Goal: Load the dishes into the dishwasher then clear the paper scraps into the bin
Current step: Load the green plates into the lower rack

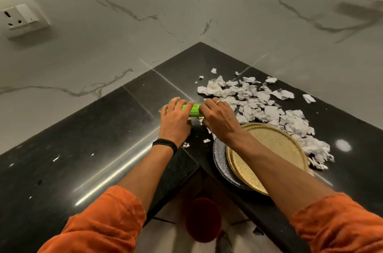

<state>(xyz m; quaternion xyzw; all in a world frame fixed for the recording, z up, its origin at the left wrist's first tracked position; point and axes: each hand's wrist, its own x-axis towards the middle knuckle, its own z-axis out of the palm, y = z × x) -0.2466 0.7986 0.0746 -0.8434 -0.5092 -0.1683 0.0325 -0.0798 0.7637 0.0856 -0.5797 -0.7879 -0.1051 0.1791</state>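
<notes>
Near right: a stack of plates [269, 149] sits at the bench [103, 128] edge beneath the right forearm, not yet loaded and probably gathered there for carrying. No dishwasher is in sight. Centre: the left hand [176, 120] and right hand [219, 116] each close their grip on one end of a green plastic item [193, 110], perhaps a tool for sweeping. Far right: paper scraps [269, 107] lie heaped toward the corner, reaching the plates' far rim.

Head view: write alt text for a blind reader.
The left hand and right hand hold a green plastic object on a black corner countertop. Torn paper scraps lie scattered to its right, beyond a stack of plates.
</notes>
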